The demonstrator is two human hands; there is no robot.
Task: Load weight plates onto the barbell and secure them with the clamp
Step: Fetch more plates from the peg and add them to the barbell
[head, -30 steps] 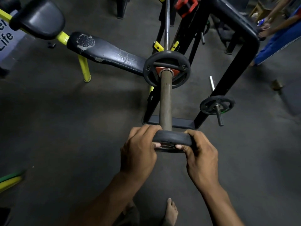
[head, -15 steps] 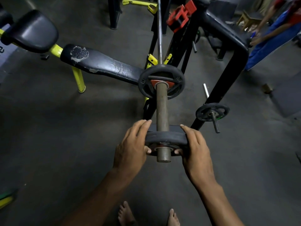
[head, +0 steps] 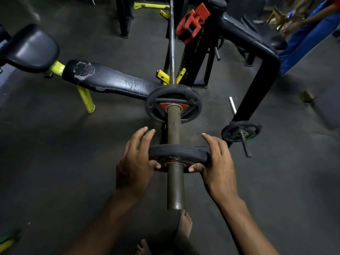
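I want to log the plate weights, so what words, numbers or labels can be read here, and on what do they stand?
No text can be read.
Larger plate on the barbell: raised marks on its left and right spokes, too blurred to read.
Small plate held by the left hand and right hand: no marking visible.
Stored plate: no readable marking.
Red clamp: no text visible.

No lettering can be read. The far weight plate point(head: 173, 103) bears small raised marks on its left and right spokes, too blurred to make out.
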